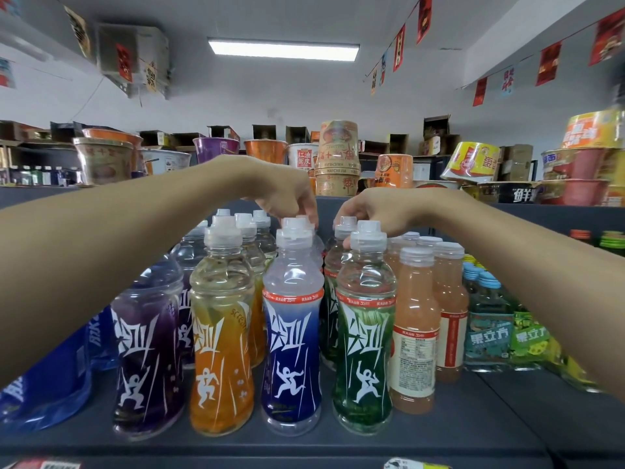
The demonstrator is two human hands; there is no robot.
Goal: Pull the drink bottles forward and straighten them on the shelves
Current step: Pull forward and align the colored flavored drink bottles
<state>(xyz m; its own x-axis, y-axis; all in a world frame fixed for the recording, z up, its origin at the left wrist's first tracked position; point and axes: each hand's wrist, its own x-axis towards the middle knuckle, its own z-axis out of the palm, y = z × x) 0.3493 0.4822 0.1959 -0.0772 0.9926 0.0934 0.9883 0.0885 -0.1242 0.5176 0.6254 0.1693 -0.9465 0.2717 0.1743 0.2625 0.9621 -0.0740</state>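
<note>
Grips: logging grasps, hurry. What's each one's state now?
Left grip: closed on the second blue-row cap.
Right grip: closed on the second green-row cap.

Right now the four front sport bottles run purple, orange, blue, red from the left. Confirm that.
Not quite: the fourth is a green bottle, not red. The head view shows purple bottle, orange bottle, blue bottle, then green, left to right.

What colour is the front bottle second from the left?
The bottle is orange; head view.
</note>
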